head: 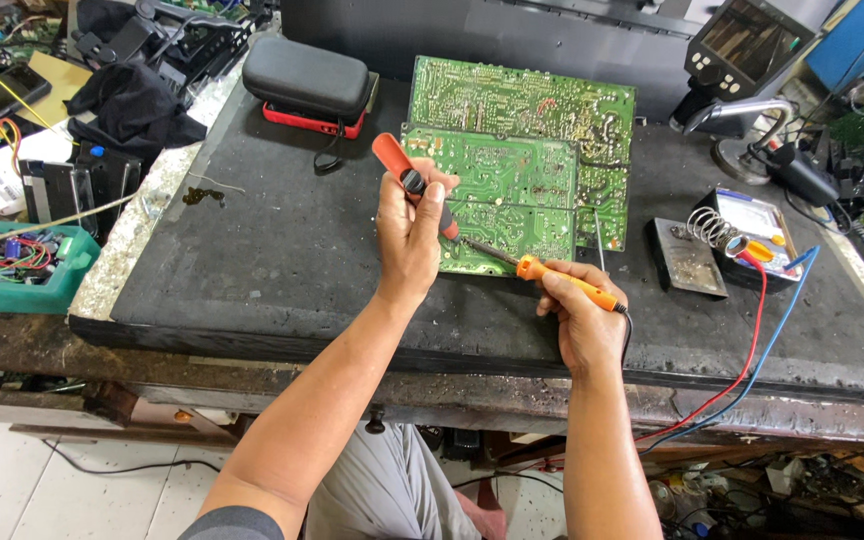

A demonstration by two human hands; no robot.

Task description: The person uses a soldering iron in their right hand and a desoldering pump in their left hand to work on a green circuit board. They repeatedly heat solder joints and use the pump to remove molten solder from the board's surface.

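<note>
My left hand (410, 228) grips a red and black desoldering pump (402, 172), held upright with its tip down on a small green circuit board (502, 195). My right hand (582, 318) holds an orange soldering iron (564, 282); its metal tip meets the pump's tip at the board's lower edge. The small board lies on top of a larger green circuit board (542, 105). Both boards rest on a dark bench mat (272, 250).
A black and red zip case (307, 85) sits behind left. A coiled iron stand on a metal base (697, 245) and a multimeter (762, 225) with red and blue leads lie right. A green parts tray (27, 270) sits left, a screen device (747, 45) back right.
</note>
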